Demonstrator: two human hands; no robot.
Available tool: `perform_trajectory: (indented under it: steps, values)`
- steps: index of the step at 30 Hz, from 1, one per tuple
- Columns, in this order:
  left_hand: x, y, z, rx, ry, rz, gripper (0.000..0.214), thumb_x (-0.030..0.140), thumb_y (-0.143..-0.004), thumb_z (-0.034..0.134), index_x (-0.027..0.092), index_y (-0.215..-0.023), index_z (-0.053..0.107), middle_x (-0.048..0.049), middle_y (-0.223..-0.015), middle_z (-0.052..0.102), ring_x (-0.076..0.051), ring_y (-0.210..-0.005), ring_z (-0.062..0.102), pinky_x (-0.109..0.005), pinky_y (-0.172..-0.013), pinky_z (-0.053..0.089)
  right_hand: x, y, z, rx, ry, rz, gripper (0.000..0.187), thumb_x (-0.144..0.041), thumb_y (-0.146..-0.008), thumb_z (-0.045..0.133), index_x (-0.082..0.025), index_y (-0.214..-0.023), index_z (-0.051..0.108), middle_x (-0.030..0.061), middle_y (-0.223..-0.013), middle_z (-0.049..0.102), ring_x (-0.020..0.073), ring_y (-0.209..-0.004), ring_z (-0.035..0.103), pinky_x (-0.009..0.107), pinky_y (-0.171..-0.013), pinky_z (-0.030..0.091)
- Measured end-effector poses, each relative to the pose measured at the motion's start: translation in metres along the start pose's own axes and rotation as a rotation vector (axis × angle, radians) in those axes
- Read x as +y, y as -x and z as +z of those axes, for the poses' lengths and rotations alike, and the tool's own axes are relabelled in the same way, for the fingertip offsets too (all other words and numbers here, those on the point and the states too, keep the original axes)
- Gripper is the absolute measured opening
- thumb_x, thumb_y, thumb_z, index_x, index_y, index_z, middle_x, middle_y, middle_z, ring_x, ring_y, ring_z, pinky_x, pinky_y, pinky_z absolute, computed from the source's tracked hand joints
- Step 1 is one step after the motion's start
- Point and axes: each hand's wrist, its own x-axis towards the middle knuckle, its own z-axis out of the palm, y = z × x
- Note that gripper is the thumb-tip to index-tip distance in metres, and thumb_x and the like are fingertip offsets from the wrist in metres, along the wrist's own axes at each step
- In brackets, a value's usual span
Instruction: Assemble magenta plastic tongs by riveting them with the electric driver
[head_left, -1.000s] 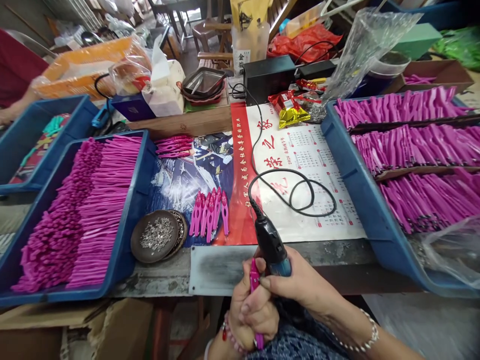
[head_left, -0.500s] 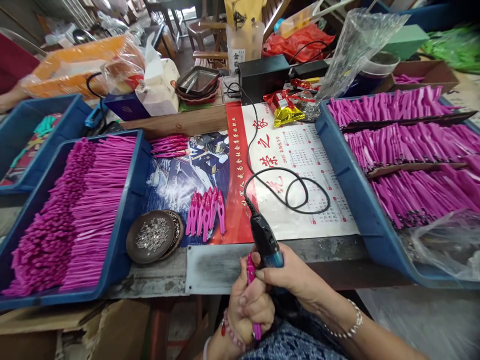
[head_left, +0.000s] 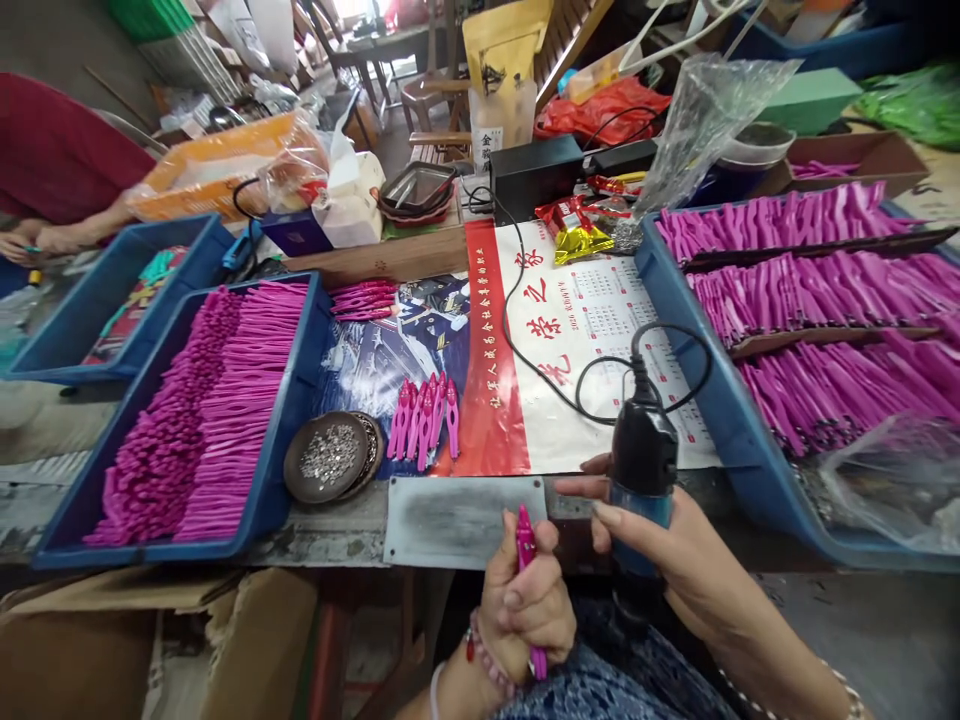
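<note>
My left hand (head_left: 525,605) is closed in a fist around an upright pink plastic piece (head_left: 526,535), its tip sticking out above my thumb. My right hand (head_left: 675,560) grips a corded black and blue electric screwdriver (head_left: 642,470), held upright and apart from the pink piece, to its right. Its black cable (head_left: 547,370) loops over the calendar sheet (head_left: 585,320). A small row of assembled pink pieces (head_left: 424,420) lies on the table beside a round dish of small metal screws (head_left: 328,462).
Blue trays full of pink parts stand at left (head_left: 210,420) and right (head_left: 817,330). A grey metal plate (head_left: 461,515) sits at the table edge. Another person's arm (head_left: 45,235) rests at far left. Boxes, bags and a black power box (head_left: 536,170) crowd the back.
My right hand has swung the screwdriver away from the pink piece, to the right. My left hand still holds the piece upright. The view shifted slightly.
</note>
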Motion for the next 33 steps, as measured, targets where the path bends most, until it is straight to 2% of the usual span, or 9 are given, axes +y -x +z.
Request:
perform_trajectory:
  steps: [2, 4, 6, 9, 12, 17, 22, 26, 33]
  values:
    - [0.000, 0.001, 0.001, -0.060, -0.082, -0.024, 0.045, 0.065, -0.081, 0.062, 0.020, -0.078, 0.057, 0.0148, -0.036, 0.027, 0.000, -0.023, -0.003, -0.015, -0.027, 0.003, 0.001, 0.006, -0.009, 0.036, 0.037, -0.038, 0.052, -0.049, -0.075, 0.078, -0.019, -0.111, 0.058, 0.0098, -0.101, 0.074, 0.0125, -0.061, 0.059, 0.025, -0.061, 0.052]
    - [0.000, 0.003, 0.003, -0.055, -0.243, -0.013, 0.047, 0.065, -0.077, 0.067, 0.021, -0.077, 0.050, 0.0130, -0.040, 0.035, -0.002, -0.024, 0.010, -0.016, -0.029, 0.011, 0.004, 0.013, -0.021, 0.056, 0.097, -0.082, 0.049, -0.050, -0.076, 0.077, -0.021, -0.110, 0.058, 0.0075, -0.094, 0.074, 0.0150, -0.063, 0.062, 0.027, -0.062, 0.054]
    - [-0.003, 0.007, 0.006, 0.039, -0.475, 0.048, 0.047, 0.063, -0.077, 0.068, 0.021, -0.077, 0.047, 0.0113, -0.044, 0.040, -0.003, -0.027, 0.019, -0.017, -0.031, 0.014, 0.009, 0.021, -0.035, 0.069, 0.204, -0.140, 0.042, -0.052, -0.078, 0.074, -0.024, -0.106, 0.062, 0.0057, -0.091, 0.074, 0.0161, -0.063, 0.063, 0.027, -0.063, 0.056]
    - [-0.015, 0.016, 0.008, 0.243, -0.864, 0.150, 0.041, 0.056, -0.083, 0.066, 0.020, -0.078, 0.047, 0.0093, -0.050, 0.043, -0.004, -0.036, 0.029, -0.017, -0.037, 0.018, 0.017, 0.031, -0.056, 0.131, 0.415, -0.215, 0.032, -0.054, -0.079, 0.072, -0.026, -0.095, 0.071, 0.0064, -0.104, 0.070, 0.0150, -0.064, 0.062, 0.026, -0.063, 0.056]
    - [-0.031, 0.023, 0.008, 0.359, -1.031, 0.174, 0.037, 0.052, -0.087, 0.061, 0.019, -0.078, 0.047, 0.0084, -0.053, 0.042, -0.005, -0.044, 0.032, -0.019, -0.042, 0.022, 0.023, 0.039, -0.069, 0.200, 0.505, -0.260, 0.029, -0.054, -0.077, 0.073, -0.027, -0.088, 0.073, 0.0069, -0.109, 0.067, 0.0182, -0.072, 0.065, 0.026, -0.062, 0.056]
    - [-0.049, 0.025, 0.006, 0.360, -0.976, 0.186, 0.032, 0.049, -0.090, 0.058, 0.018, -0.091, 0.051, 0.0048, -0.067, 0.052, -0.006, -0.050, 0.040, -0.020, -0.051, 0.032, 0.028, 0.041, -0.070, 0.181, 0.517, -0.279, 0.026, -0.050, -0.079, 0.072, -0.026, -0.089, 0.071, 0.0067, -0.106, 0.067, 0.0216, -0.080, 0.068, 0.026, -0.061, 0.058]
    - [-0.061, 0.015, 0.004, 0.365, -0.758, 0.116, 0.047, 0.055, -0.074, 0.073, 0.014, -0.088, 0.055, 0.0012, -0.067, 0.060, -0.005, -0.047, 0.046, -0.020, -0.049, 0.033, 0.031, 0.040, -0.064, 0.143, 0.596, -0.338, 0.023, -0.046, -0.077, 0.072, -0.025, -0.085, 0.071, 0.0047, -0.092, 0.073, 0.0205, -0.080, 0.070, 0.025, -0.071, 0.059]
    - [-0.069, 0.003, 0.000, 0.460, -0.569, 0.156, 0.056, 0.058, -0.063, 0.081, 0.013, -0.085, 0.054, 0.0017, -0.061, 0.059, -0.005, -0.040, 0.045, -0.018, -0.041, 0.032, 0.034, 0.037, -0.054, 0.037, 0.595, -0.267, 0.023, -0.041, -0.078, 0.071, -0.023, -0.091, 0.070, 0.0055, -0.091, 0.075, 0.0222, -0.082, 0.071, 0.030, -0.076, 0.060]
    - [-0.075, -0.007, -0.002, 0.478, -0.461, 0.133, 0.061, 0.064, -0.060, 0.080, 0.015, -0.082, 0.052, 0.0018, -0.062, 0.062, -0.007, -0.034, 0.049, -0.017, -0.031, 0.035, 0.039, 0.026, -0.044, -0.076, 0.578, -0.118, 0.038, -0.040, -0.080, 0.068, -0.020, -0.112, 0.063, 0.0092, -0.110, 0.073, 0.0280, -0.097, 0.069, 0.040, -0.084, 0.056]
